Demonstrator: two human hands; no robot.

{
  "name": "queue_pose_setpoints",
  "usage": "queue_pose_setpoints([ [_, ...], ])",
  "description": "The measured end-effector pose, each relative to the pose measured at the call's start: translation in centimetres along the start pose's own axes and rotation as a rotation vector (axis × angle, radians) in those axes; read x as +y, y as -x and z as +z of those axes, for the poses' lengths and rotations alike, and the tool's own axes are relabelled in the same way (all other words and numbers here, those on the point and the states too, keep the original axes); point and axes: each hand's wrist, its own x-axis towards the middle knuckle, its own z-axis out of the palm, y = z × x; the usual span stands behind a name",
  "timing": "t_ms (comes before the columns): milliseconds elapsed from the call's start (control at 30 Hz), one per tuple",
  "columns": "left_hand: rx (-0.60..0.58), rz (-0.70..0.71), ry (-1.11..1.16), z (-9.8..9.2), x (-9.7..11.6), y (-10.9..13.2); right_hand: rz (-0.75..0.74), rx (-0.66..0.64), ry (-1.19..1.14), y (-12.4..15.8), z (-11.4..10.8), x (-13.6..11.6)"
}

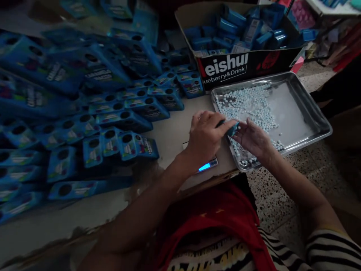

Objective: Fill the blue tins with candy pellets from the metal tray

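— Left hand point(207, 131)?
— One, mid-frame, grip closed around a small blue pack point(232, 129) by the tray's left edge.
— Right hand point(252, 140)?
— One, beside it, grip spread, palm turned up, fingers at the pack's end; whether they touch, I cannot tell from here.
— Tray point(311, 140)?
— Metal, right of centre; pale pellets point(248, 99), mostly in its left half.
— Writing?
— Carton point(228, 67), upper right: "eishul" and "ueberry&Drink", white on black. Blue boxes point(194, 87), left and upper centre: "CARAMELO" on some, others blurred. Lit display point(204, 166) on the bench point(187, 109), lower centre: figures unreadable.
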Motion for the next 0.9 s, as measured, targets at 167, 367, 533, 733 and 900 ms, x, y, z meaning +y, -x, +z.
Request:
queue_pose_setpoints([
  [167,0.023,-0.204,0.167,1.7,-1.3,1.5,0.072,0.044,-0.107,1.2,-0.9,-0.6],
  [367,0.081,-0.271,0.223,1.0,-1.6,2.8,0.116,0.046,-0.028,0.8,0.2,-1.1],
  [533,0.087,-0.070,0.038,-0.3,-1.2,2.4,0.122,0.047,-0.013,0.2,1.1,-0.9],
  [733,0.085,-0.205,0.101,0.9,-2.5,2.6,0.149,0.069,-0.003,0.8,1.9,-1.4],
  [900,0.129,-0.317,0.242,1.7,-2.1,3.3,0.144,0.061,0.150,0.9,1.9,-2.7],
])
